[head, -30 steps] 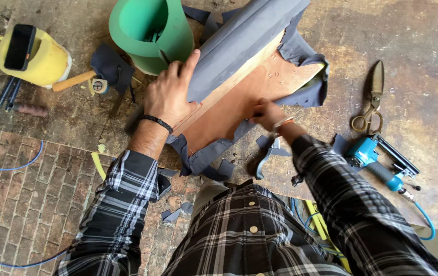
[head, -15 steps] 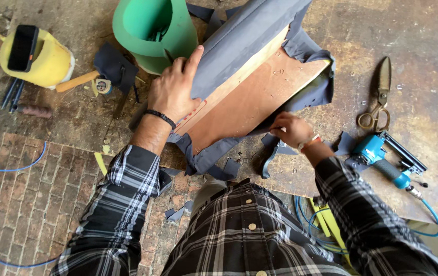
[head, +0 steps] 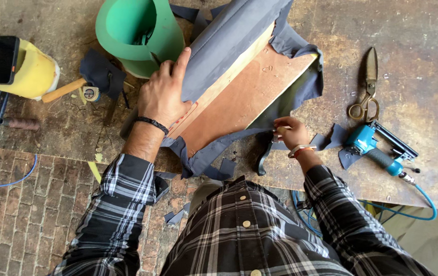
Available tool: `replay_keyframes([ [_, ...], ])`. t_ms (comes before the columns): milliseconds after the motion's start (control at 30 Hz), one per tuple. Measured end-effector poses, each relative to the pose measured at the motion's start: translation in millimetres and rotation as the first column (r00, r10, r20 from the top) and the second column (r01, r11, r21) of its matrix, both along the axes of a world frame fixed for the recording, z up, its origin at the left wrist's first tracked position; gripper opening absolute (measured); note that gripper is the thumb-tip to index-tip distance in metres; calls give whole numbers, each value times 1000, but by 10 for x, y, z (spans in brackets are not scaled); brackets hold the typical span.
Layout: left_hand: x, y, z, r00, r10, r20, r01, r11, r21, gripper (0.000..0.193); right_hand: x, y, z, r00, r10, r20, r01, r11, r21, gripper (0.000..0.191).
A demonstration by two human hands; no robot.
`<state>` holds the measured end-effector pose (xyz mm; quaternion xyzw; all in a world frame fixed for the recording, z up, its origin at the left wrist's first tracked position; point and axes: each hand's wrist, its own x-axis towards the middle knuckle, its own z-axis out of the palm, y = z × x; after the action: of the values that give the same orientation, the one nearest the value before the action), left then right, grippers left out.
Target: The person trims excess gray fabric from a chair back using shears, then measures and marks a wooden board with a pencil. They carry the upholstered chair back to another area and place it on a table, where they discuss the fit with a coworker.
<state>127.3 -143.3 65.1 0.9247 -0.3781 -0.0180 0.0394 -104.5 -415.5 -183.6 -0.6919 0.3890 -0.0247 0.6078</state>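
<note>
A seat cushion (head: 229, 36) wrapped in grey-blue fabric lies on the workbench with its brown wooden base board (head: 239, 97) facing up. My left hand (head: 163, 97) lies over the cushion's near left edge and holds it, index finger stretched along the fabric. My right hand (head: 290, 132) is at the board's near right edge, beside the loose fabric flap (head: 285, 107). Its fingers are closed on the head of a dark-handled plier-like tool (head: 263, 156) that lies on the bench.
A green foam roll (head: 132, 30) stands behind my left hand. A yellow container (head: 30, 74), tape measure (head: 91, 93) and wooden handle (head: 63, 91) lie left. Shears (head: 366, 84) and a blue air stapler (head: 377, 151) with hose lie right. The bench edge (head: 331, 191) runs close to my body.
My right hand has left the board's near edge, moved right and down to the dark-handled tool, and closed on it. My left hand has stayed on the cushion.
</note>
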Motion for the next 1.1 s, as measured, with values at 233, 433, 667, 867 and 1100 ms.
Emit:
replay_keyframes([
  [233,-134,-38,-153,934,14,358,41,988,-147,112,109,-31,127,876,271,-398,-410,855,-319,26],
  [433,-916,-439,-870,975,-191,-114,146,937,-317,50,234,24,103,899,205,-386,-396,759,-517,23],
  [667,-1249,-488,-1316,985,-104,-141,69,970,-231,37,332,141,153,848,-527,47,376,663,647,12],
  [867,-1188,-318,-1460,959,-143,-243,38,919,-392,37,-15,-253,214,617,-785,60,345,339,875,30],
  [1100,-1146,-175,-1870,926,-179,-332,17,900,-437,23,181,8,514,988,-5,157,95,817,-568,15],
])
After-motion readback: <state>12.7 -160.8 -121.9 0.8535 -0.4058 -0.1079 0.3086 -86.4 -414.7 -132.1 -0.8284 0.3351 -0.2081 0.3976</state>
